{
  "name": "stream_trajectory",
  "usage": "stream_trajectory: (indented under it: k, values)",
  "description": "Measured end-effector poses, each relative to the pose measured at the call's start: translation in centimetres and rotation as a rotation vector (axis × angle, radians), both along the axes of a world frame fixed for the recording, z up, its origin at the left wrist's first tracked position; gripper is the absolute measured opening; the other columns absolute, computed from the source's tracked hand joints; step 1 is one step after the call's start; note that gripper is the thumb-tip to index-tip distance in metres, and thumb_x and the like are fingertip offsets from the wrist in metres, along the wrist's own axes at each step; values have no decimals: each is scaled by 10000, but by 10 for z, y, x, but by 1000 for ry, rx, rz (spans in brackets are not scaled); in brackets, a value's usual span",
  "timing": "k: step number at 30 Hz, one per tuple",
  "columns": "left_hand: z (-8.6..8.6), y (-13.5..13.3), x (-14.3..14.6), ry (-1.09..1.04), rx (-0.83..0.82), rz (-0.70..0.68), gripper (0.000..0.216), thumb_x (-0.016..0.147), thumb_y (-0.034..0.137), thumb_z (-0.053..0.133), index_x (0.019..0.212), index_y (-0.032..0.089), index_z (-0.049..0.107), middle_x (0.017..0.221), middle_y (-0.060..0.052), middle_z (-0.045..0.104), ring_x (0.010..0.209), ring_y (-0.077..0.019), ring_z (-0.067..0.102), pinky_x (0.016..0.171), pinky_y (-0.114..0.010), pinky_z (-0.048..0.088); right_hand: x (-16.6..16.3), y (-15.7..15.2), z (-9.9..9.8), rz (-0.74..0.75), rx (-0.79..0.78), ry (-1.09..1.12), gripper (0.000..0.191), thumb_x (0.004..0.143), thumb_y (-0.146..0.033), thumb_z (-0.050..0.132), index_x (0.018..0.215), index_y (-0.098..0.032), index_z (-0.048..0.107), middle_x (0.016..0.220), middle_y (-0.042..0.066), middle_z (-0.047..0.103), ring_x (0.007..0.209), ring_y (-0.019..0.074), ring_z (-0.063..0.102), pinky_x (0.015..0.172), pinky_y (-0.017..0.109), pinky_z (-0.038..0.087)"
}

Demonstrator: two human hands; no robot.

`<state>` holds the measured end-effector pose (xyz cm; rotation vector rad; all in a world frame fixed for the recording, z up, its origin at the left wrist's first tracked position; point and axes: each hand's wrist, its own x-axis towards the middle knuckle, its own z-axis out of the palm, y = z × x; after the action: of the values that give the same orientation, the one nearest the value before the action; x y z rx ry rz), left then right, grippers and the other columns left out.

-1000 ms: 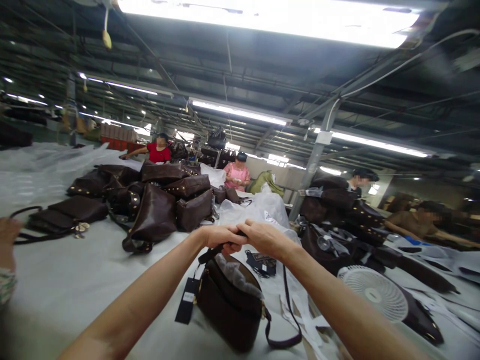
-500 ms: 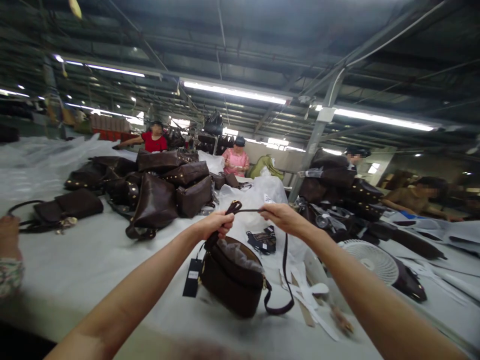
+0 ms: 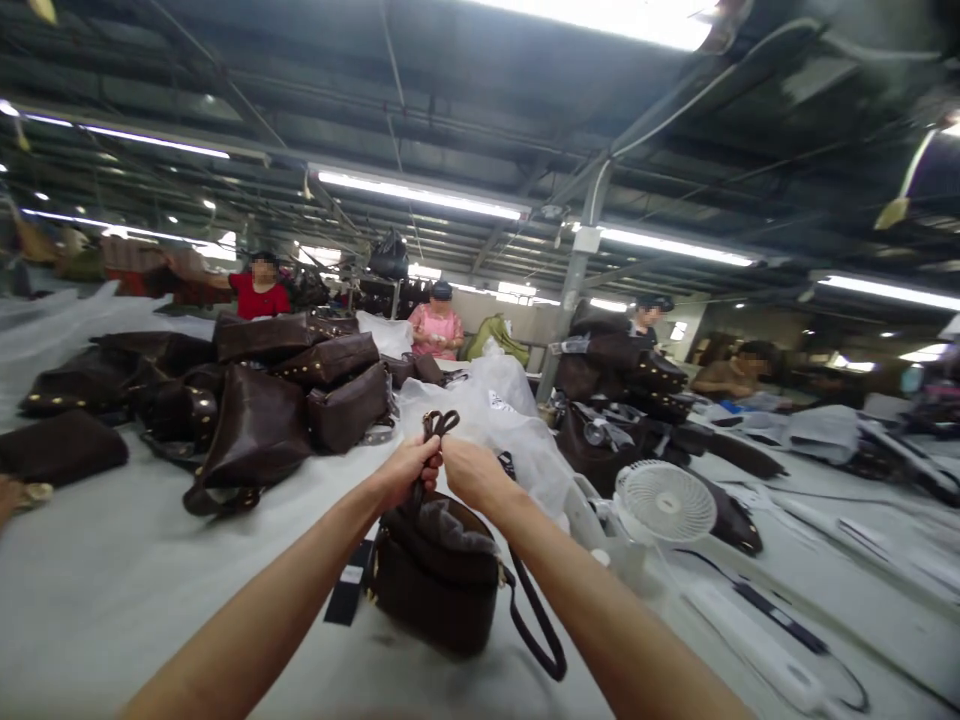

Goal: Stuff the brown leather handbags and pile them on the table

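Note:
A dark brown handbag stands on the white-covered table in front of me, with clear plastic stuffing showing in its open top. Its thin strap rises in a loop above the bag. My left hand is closed round the strap over the bag's left end. Right beside it, my right hand is also closed on the strap, its fingertips partly hidden. The rest of the strap hangs down and loops at the bag's right side. A black hang tag lies against the bag's left side.
Several dark brown bags are heaped at the left. A white fan stands at the right, before another pile of bags. Clear plastic wrap lies behind my hands. Co-workers sit farther back; another person's hand shows at the left edge.
My right hand has come left to my left hand, folding the strap that was stretched between them into a loop. The view has turned to the right.

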<state>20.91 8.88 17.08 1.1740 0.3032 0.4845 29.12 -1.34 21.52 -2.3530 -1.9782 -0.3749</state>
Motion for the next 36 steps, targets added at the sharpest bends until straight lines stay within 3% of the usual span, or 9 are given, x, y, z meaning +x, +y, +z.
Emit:
stream_trajectory:
  k: [8,12,15,18,21,24,27,30,36]
  values:
    - [-3,3,3,0,-73,65,392,774,449,698,682,180,428,508,86,410,353,-28,318,374,-158,269,-2,10,-3,13,-57,-2,282,903,-73,398,1101,-104,596,1031,166,694,952,245,680,750,293,500]
    - [-6,7,12,-10,-160,127,317,851,371,632,682,172,453,492,82,412,331,-31,316,366,-157,268,3,12,-9,17,-42,66,361,903,-69,374,1247,-85,486,1070,171,678,959,225,662,758,282,478]
    - [-4,21,16,-67,-238,232,283,921,354,534,720,171,453,549,51,486,379,-55,434,416,-174,365,11,0,-20,39,10,158,457,876,-43,390,1332,-67,385,1041,148,678,924,197,646,767,267,458]
    - [4,45,6,-115,-323,307,333,986,363,386,708,180,391,614,21,529,455,-74,527,486,-200,447,24,-29,-35,46,115,332,325,875,-80,404,1177,-115,519,899,97,675,831,194,628,738,275,450]
    - [11,63,-13,-136,-362,301,371,1003,354,336,675,182,344,555,62,425,382,-32,430,442,-151,399,43,-58,-42,151,139,436,233,928,-215,381,931,-193,612,841,59,629,782,189,602,704,282,454]
    - [17,62,-24,-103,-330,191,367,1003,327,333,679,165,391,531,76,376,322,-10,292,360,-119,285,54,-67,-30,217,109,403,270,938,-280,392,918,-218,654,834,45,600,755,177,586,697,280,451]
    - [22,46,-19,-44,-251,48,322,988,296,379,715,145,458,595,3,532,314,-17,289,327,-137,251,48,-57,-5,206,92,242,277,946,-320,429,878,-224,679,842,41,605,766,169,586,712,271,425]
    - [24,30,-10,19,-119,-58,275,957,307,467,741,138,480,707,-85,652,336,-42,384,340,-168,301,32,-40,17,145,106,104,275,951,-340,457,860,-221,688,856,35,629,769,156,597,681,250,390]
    - [19,18,-5,80,60,-175,378,811,488,659,848,128,548,666,-64,655,571,-181,647,538,-286,505,8,-12,30,94,105,23,169,914,-291,527,899,-240,687,907,25,701,859,168,623,661,243,357]
